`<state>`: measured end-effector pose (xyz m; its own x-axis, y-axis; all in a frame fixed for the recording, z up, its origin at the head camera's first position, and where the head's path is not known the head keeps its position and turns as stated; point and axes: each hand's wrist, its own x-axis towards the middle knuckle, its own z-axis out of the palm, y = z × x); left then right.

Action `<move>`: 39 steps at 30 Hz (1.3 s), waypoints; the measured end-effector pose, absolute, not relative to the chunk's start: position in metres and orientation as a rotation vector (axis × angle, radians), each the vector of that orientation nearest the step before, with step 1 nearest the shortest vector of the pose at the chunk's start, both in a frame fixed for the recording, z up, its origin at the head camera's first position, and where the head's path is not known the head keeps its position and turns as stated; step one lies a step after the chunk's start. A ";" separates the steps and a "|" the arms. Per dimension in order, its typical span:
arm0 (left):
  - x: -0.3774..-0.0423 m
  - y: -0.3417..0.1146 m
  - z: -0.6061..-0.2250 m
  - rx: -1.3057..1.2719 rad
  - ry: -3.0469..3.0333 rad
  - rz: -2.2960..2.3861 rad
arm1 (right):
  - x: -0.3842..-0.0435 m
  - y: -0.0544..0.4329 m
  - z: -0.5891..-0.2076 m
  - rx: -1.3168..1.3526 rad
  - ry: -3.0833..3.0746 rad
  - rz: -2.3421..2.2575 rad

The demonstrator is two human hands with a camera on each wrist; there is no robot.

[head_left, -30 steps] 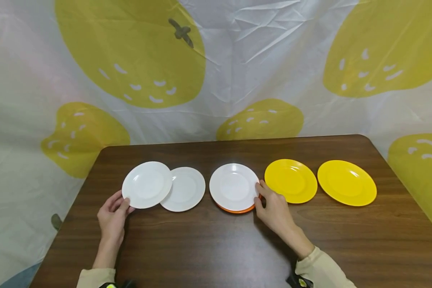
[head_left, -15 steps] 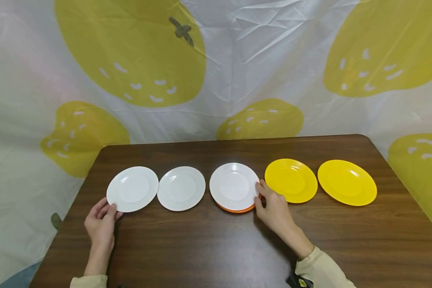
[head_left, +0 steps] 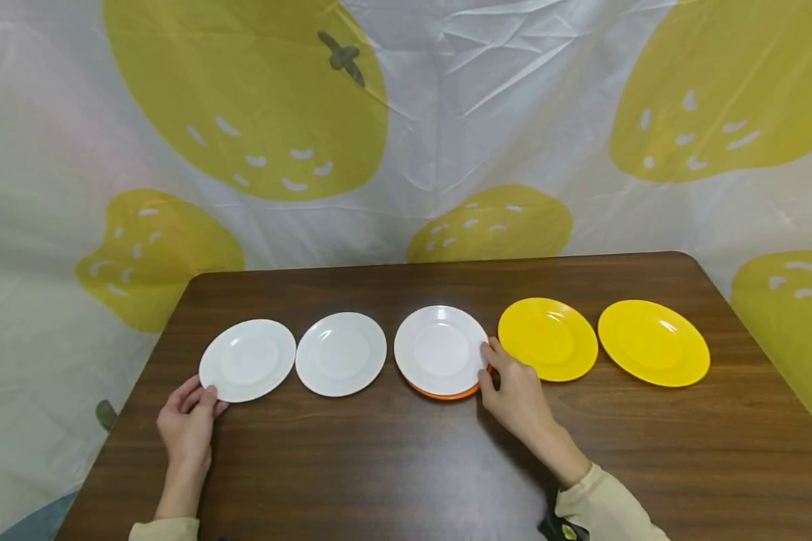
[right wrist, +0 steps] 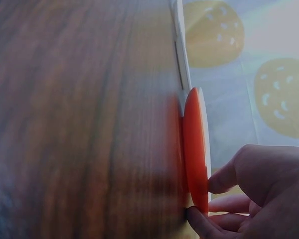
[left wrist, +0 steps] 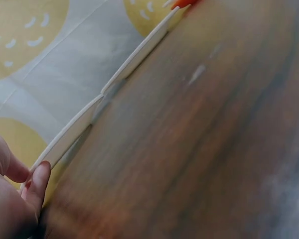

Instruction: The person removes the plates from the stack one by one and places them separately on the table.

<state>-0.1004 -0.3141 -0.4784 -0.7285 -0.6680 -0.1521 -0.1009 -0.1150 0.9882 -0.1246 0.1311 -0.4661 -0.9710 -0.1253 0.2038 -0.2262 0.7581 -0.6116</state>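
At the left end of a row of plates, my left hand (head_left: 188, 428) pinches the near-left rim of a white plate (head_left: 246, 361) between thumb and fingers. A second white plate (head_left: 341, 355) lies just right of it, their rims almost meeting. In the middle, another white plate (head_left: 441, 349) sits on an orange plate (right wrist: 193, 144), which shows as a thin crescent along the near edge in the head view. My right hand (head_left: 521, 394) grips the right rim of this stacked pair; the right wrist view shows a fingertip beneath the orange plate and other fingers on the white side.
Two yellow plates (head_left: 546, 340) lie side by side right of the stacked pair, the nearer one close to my right fingers. The brown wooden table (head_left: 379, 466) has its back edge just behind the row. A lemon-print cloth (head_left: 406, 150) hangs behind it.
My left hand has moved left and lowered its white plate, which overlapped the second white plate in view and now lies clear of it. My right hand has stayed put.
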 end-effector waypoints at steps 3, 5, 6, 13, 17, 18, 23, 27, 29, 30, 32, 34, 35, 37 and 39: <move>-0.101 -0.314 -0.479 0.864 -1.806 -1.871 | -0.124 0.132 -0.466 0.279 -2.802 1.010; -0.101 -0.315 -0.478 0.876 -1.843 -1.831 | -0.124 0.132 -0.466 0.283 -2.801 1.009; -0.101 -0.315 -0.478 0.886 -1.865 -1.806 | -0.124 0.132 -0.466 0.282 -2.803 1.010; -0.101 -0.313 -0.474 0.941 -1.979 -1.697 | -0.124 0.132 -0.467 0.279 -2.809 1.017; -0.100 -0.310 -0.473 0.950 -2.059 -1.621 | -0.124 0.132 -0.467 0.279 -2.800 1.021; -0.100 -0.309 -0.472 0.952 -2.078 -1.599 | -0.124 0.132 -0.467 0.280 -2.798 1.020; -0.099 -0.304 -0.471 0.958 -2.102 -1.549 | -0.124 0.131 -0.467 0.280 -2.793 1.016; -0.098 -0.298 -0.467 0.942 -2.065 -1.534 | -0.124 0.131 -0.468 0.292 -2.781 1.003; -0.098 -0.293 -0.464 0.929 -2.039 -1.515 | -0.124 0.131 -0.469 0.300 -2.773 0.996; -0.098 -0.289 -0.462 0.917 -2.029 -1.508 | -0.124 0.132 -0.469 0.302 -2.770 0.993; -0.098 -0.281 -0.459 0.888 -2.019 -1.505 | -0.124 0.132 -0.469 0.307 -2.770 0.989; -0.099 -0.271 -0.455 0.825 -2.022 -1.523 | -0.124 0.132 -0.469 0.309 -2.772 0.986; -0.099 -0.265 -0.454 0.788 -2.036 -1.538 | -0.124 0.132 -0.469 0.309 -2.773 0.984; -0.100 -0.252 -0.453 0.723 -2.075 -1.567 | -0.124 0.131 -0.469 0.310 -2.773 0.983; -0.101 -0.238 -0.453 0.664 -2.132 -1.588 | -0.124 0.132 -0.469 0.313 -2.771 0.989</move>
<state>-0.1006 -0.2379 -0.4529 -0.8077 -0.5886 0.0340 -0.1361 0.2421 0.9607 -0.1238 0.1315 -0.4694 -0.9612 -0.1356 0.2401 -0.2570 0.7562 -0.6017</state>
